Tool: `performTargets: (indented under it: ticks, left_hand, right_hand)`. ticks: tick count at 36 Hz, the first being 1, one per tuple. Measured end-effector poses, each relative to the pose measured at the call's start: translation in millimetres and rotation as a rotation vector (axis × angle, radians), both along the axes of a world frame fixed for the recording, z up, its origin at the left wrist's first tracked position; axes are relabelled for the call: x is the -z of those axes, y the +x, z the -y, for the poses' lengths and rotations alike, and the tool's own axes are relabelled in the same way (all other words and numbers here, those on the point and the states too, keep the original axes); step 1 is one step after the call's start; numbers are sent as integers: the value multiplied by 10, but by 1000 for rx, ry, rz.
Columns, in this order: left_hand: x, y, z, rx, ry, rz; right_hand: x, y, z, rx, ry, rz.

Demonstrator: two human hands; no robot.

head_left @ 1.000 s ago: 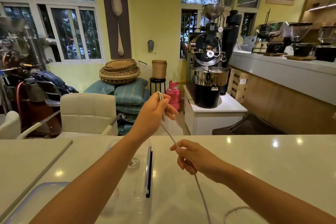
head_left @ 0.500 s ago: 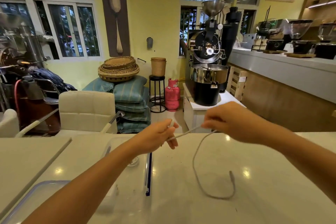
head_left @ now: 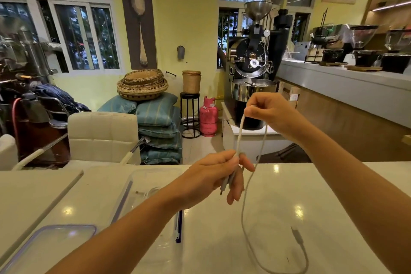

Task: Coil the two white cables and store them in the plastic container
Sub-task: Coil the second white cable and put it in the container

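Note:
A white cable (head_left: 243, 204) runs from my left hand (head_left: 219, 173) up to my right hand (head_left: 270, 111) and back down in a loop, and its free plug end lies on the white counter (head_left: 322, 196). My left hand pinches the cable near its other plug, just above the counter. My right hand is raised higher and grips the top of the loop. A clear plastic container (head_left: 142, 187) stands on the counter under my left forearm. Another white cable (head_left: 148, 192) lies faintly inside it.
The container's clear lid (head_left: 51, 242) with a blue rim lies at the front left. A cream chair (head_left: 103, 135) stands behind the counter. A coffee roaster (head_left: 253, 69), a pink gas cylinder (head_left: 208, 117) and stacked cushions with baskets fill the room beyond.
My right hand has risen and lifted the cable into a tall loop. My left hand has shifted right, still pinching the cable. The plug end has slid closer on the counter.

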State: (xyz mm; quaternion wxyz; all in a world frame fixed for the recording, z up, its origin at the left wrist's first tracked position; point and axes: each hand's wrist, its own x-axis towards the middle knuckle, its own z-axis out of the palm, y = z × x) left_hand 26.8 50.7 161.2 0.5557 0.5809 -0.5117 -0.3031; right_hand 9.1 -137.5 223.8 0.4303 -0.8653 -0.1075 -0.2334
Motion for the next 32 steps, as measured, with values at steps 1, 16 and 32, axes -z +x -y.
performTargets:
  ticks: [1, 16, 32]
  left_hand:
    - [-20, 5, 7, -1, -20, 2]
    - [-245, 306, 191, -315, -182, -70]
    - [-115, 713, 200, -674, -1, 368]
  right_hand:
    - [35, 37, -12, -10, 37, -12]
    - [886, 327, -561, -184, 525, -239]
    - [853, -23, -577, -109, 190, -570]
